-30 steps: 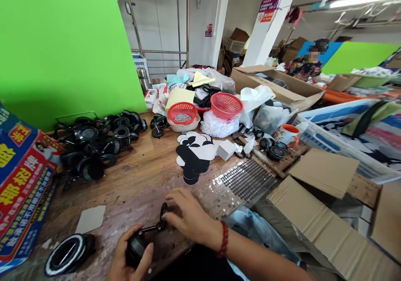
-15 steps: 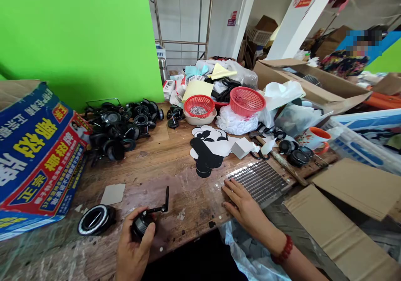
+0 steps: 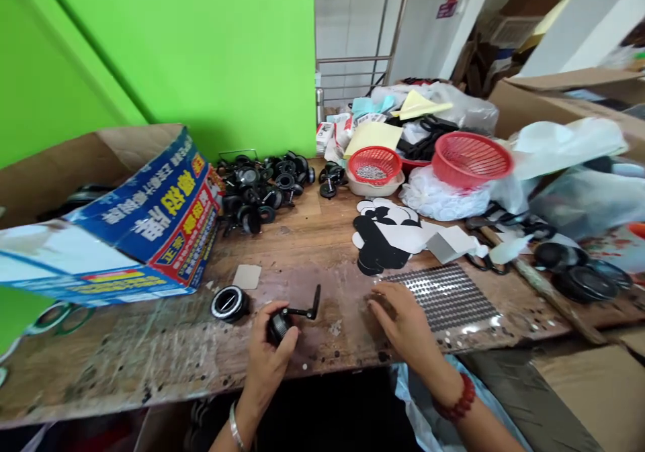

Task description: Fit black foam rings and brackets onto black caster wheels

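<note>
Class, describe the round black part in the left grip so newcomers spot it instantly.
At the near edge of the brown wooden table, find the bare-handed left grip. It holds a round black part. Unlike the white-ringed black piece lying to its left, it has a thin bent black arm.

Head cam, worn | faces forward, angled down over workbench (image 3: 297, 234) | nearest: left hand (image 3: 269, 351) and right hand (image 3: 406, 321), low in view | farther: green panel (image 3: 226, 49) upper left, metal railing (image 3: 355, 59) beyond bench, top, right of centre

The black part (image 3: 277, 327) looks plastic (dullish, ribbed), the tabletop (image 3: 307, 237) worn wood, the blue box (image 3: 151, 217) smooth cardboard.
</note>
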The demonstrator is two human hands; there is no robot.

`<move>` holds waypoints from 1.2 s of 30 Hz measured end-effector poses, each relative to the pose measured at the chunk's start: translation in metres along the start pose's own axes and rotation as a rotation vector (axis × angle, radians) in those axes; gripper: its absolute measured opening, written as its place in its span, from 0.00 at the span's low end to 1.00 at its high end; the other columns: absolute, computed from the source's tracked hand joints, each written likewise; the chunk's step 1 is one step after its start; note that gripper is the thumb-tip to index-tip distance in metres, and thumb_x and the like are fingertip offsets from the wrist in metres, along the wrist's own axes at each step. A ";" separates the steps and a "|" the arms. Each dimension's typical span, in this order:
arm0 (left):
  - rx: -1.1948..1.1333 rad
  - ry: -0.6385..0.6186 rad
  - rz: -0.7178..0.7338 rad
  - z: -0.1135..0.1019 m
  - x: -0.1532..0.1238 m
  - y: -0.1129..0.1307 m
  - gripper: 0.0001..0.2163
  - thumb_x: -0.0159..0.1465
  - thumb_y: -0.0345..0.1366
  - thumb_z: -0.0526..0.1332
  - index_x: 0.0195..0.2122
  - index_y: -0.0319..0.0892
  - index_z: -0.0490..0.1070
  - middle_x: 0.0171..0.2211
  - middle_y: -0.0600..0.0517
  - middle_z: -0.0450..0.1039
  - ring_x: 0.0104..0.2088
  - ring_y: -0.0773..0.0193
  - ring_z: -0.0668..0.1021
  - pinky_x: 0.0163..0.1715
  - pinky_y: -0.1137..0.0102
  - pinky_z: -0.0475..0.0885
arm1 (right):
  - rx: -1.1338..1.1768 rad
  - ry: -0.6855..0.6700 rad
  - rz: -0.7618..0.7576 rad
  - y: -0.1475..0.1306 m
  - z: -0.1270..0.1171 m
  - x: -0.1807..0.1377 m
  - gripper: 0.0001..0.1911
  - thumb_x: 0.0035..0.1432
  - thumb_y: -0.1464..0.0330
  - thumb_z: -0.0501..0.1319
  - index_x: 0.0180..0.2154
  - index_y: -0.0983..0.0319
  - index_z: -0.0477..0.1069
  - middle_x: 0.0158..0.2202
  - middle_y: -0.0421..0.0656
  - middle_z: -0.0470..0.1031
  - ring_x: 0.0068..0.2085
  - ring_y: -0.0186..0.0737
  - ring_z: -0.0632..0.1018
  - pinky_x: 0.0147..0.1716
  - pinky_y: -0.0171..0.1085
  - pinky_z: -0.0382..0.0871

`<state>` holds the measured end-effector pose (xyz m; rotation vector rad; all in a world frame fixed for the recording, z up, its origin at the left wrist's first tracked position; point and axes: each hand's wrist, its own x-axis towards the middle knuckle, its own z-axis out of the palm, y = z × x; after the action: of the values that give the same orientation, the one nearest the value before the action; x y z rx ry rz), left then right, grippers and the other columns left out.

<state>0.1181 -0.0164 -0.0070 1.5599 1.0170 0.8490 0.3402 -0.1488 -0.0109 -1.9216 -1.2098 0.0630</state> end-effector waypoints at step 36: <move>-0.396 -0.419 -0.096 0.004 -0.019 0.001 0.36 0.56 0.69 0.56 0.54 0.45 0.58 0.29 0.55 0.67 0.24 0.67 0.67 0.23 0.72 0.64 | -0.409 -0.136 -0.028 0.017 -0.012 0.045 0.09 0.58 0.75 0.55 0.26 0.59 0.62 0.28 0.45 0.67 0.33 0.46 0.69 0.35 0.41 0.61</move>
<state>0.1142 -0.0358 -0.0072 1.2650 0.5739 0.5794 0.3822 -0.1250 0.0021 -2.2814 -1.4239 -0.0763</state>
